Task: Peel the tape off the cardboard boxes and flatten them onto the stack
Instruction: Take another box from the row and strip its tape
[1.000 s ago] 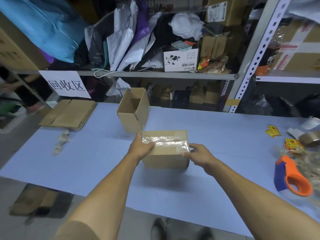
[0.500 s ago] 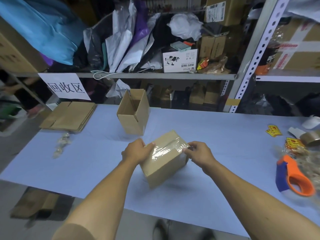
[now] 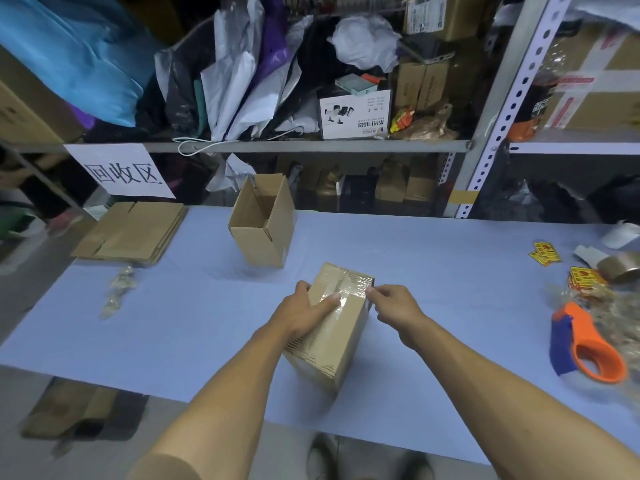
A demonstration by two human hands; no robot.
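A small sealed cardboard box [image 3: 329,344] lies on the blue table in front of me, with clear tape [image 3: 346,291] running across its top. My left hand [image 3: 301,313] grips the box from the left, thumb lying on the tape. My right hand [image 3: 393,304] pinches the tape's end at the box's right top edge. An open empty cardboard box [image 3: 261,223] stands further back. A stack of flattened boxes [image 3: 135,232] lies at the far left of the table.
A crumpled wad of peeled tape [image 3: 119,289] lies left of the middle. An orange and blue tape dispenser [image 3: 585,344], a tape roll [image 3: 621,270], yellow stickers [image 3: 545,252] and plastic wrap sit at the right. Cluttered metal shelves [image 3: 311,147] stand behind the blue table [image 3: 173,323].
I have turned the sealed box so that its long side points away from me. My left thumb has come onto the tape and my right fingers have closed on the tape's end.
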